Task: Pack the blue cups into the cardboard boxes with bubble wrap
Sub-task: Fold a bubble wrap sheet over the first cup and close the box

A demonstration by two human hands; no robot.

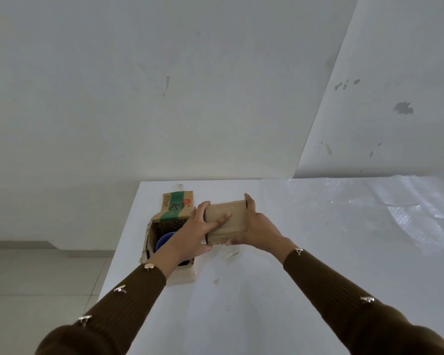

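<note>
closed cardboard box (226,221) | between left hand (192,231) and right hand (256,226) | gripped

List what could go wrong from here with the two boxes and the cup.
1. The open box sits at the table's left edge, under the left forearm; a nudge might push it off, blue cup included.
2. That cup shows no bubble wrap around it, so it may be unprotected; the bubble wrap lies far right.
3. Both hands, left and right, hold the closed box; no tape is visible on it, so its flaps might open.
</note>
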